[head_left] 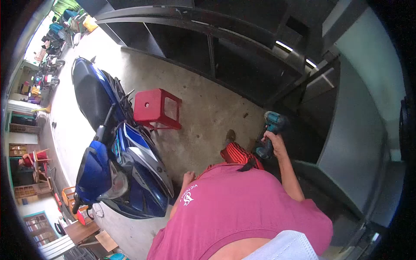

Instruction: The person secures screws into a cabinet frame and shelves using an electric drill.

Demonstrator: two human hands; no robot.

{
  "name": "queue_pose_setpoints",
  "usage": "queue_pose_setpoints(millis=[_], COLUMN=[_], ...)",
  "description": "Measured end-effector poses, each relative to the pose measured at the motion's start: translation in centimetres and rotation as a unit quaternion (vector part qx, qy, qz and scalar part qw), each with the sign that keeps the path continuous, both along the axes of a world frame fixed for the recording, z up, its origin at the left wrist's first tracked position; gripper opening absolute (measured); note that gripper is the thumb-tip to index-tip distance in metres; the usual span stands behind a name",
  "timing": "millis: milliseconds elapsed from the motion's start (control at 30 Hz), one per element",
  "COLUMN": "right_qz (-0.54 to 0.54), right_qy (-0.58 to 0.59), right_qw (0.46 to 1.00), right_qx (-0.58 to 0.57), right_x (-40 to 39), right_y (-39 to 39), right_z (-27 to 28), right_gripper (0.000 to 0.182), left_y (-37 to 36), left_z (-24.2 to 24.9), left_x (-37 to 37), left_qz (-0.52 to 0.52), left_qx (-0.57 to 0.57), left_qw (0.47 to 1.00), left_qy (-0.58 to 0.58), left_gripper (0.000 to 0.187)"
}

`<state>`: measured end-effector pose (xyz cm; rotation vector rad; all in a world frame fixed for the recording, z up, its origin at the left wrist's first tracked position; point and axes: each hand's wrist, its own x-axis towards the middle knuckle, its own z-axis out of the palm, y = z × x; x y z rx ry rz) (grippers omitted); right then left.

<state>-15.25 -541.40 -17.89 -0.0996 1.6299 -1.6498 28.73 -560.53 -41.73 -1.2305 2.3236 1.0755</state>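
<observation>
My right hand (273,139) is wrapped round the handle of a teal and black cordless drill (273,122), held upright beside my right hip. The drill's head is at the top and its dark base is below my hand, near the dark cabinet frame. My left hand (189,177) hangs by my left side, small in view, its fingers curled in with nothing visible in them. It is between my pink shirt (242,203) and the blue motorbike (143,173), apart from the bike.
A red plastic stool (149,106) stands on the concrete floor ahead, beside the motorbike. Long dark cabinets (182,43) run across the front, and a grey panel (355,134) rises at the right. A person in red (28,160) is far off at the left, near a chair.
</observation>
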Motion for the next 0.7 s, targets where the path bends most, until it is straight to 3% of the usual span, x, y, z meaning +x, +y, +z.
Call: queue_pose_setpoints(millis=[67, 100, 167, 200, 233, 267, 300, 367, 400, 467, 500, 567, 700], right_qz=[0.036, 0.068, 0.091, 0.112, 0.132, 0.121, 0.129, 0.155, 0.163, 0.210, 0.217, 0.233, 0.281], right_qy=[0.059, 0.122, 0.095, 0.146, 0.199, 0.166, 0.169, 0.304, 0.306, 0.442, 0.446, 0.502, 0.523], right_qw=[0.997, 0.989, 0.986, 0.976, 0.963, 0.969, 0.967, 0.925, 0.922, 0.827, 0.822, 0.777, 0.733], right_qx=[0.019, 0.039, 0.098, 0.114, 0.128, 0.140, 0.141, 0.168, 0.171, 0.277, 0.280, 0.298, 0.332], right_x=[-4.0, -5.7, -8.4, -9.6, -10.8, -11.5, -12.3, -13.5, -14.0, -15.1, -15.5, -16.2, -17.4], right_y=[-2.8, -4.2, -6.7, -8.1, -9.7, -11.1, -12.8, -16.2, -17.9, -21.5, -23.2, -26.8, -33.9], right_z=[-0.3, -0.3, 0.3, 0.5, 0.9, 1.6, 2.3, 3.5, 4.1, 5.1, 5.3, 5.5, 4.7], right_gripper=[0.029, 0.028, 0.027, 0.026, 0.026, 0.039, 0.039, 0.053, 0.053, 0.065, 0.065, 0.069, 0.069], left_y=[-4.4, -6.4, -9.5, -10.9, -12.2, -13.2, -14.1, -15.5, -16.1, -17.3, -18.3, -21.1, -26.3], left_z=[-0.6, 0.0, 2.3, 3.6, 4.7, 5.3, 4.9, 3.8, 2.8, 1.4, 0.9, 0.1, -6.8], left_x=[-4.1, -6.2, -10.9, -13.5, -16.1, -18.1, -19.7, -21.8, -22.4, -23.6, -24.3, -24.8, -23.4], left_qz=[0.287, 0.322, 0.384, 0.411, 0.417, 0.424, 0.431, 0.388, 0.395, 0.227, 0.235, 0.347, 0.361], left_qx=[0.185, 0.190, 0.200, 0.203, 0.200, 0.197, 0.199, 0.208, 0.212, -0.042, -0.036, 0.129, 0.093], left_qw=[0.940, 0.926, 0.892, 0.875, 0.871, 0.868, 0.863, 0.875, 0.871, 0.961, 0.959, 0.914, 0.911], left_qy=[0.000, 0.050, 0.126, 0.156, 0.163, 0.169, 0.172, 0.201, 0.201, 0.152, 0.154, 0.162, 0.177], left_gripper=[0.033, 0.032, 0.031, 0.030, 0.030, 0.030, 0.030, 0.029, 0.029, 0.031, 0.031, 0.034, 0.035])
